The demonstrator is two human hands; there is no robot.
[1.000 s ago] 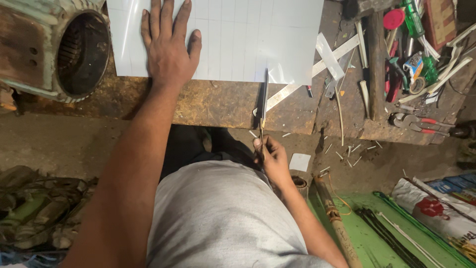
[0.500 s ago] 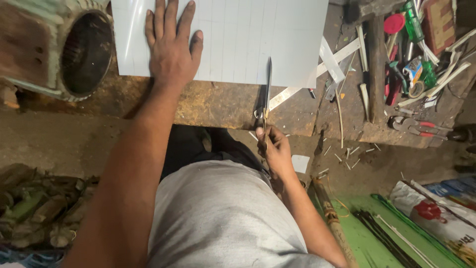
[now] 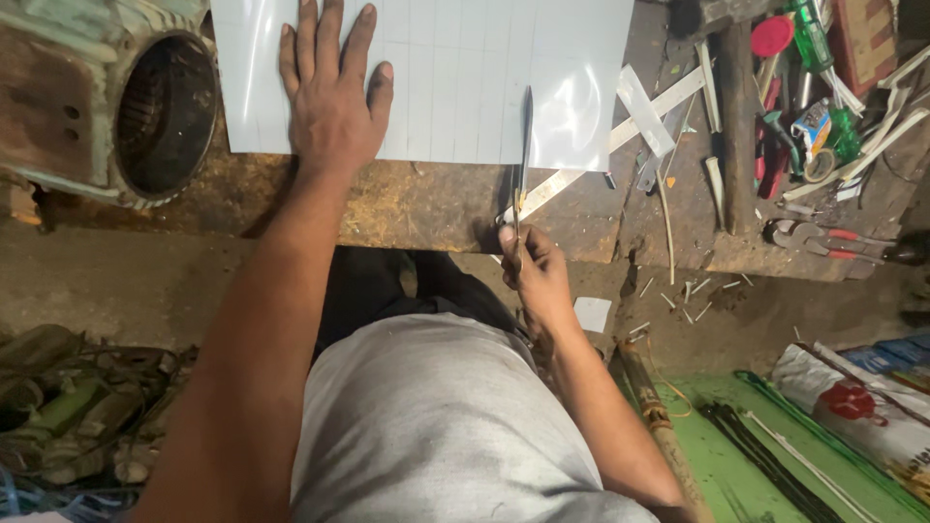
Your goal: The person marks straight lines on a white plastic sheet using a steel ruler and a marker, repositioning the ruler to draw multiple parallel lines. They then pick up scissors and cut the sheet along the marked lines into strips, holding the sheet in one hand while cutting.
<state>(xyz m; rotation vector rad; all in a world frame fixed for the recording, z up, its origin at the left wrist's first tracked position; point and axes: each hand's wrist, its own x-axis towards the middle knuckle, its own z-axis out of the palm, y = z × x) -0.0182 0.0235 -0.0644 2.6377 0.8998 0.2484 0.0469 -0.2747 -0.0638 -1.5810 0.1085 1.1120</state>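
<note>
Scissors lying centre frame, long axis running up-frame onto white sheet at desk edge; right hand gripping handles just below; left hand pressing sheet flat, fingers spread, upper left.

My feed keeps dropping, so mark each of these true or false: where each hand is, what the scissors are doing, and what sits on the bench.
1. The left hand lies flat on the white sheet. True.
2. The right hand holds the scissors. True.
3. The scissors lie far from the sheet. False: their blades lie on it.
4. The round motor housing sits at the bench's right end. False: left end.
5. The tool pile lies on the right. True.
</note>
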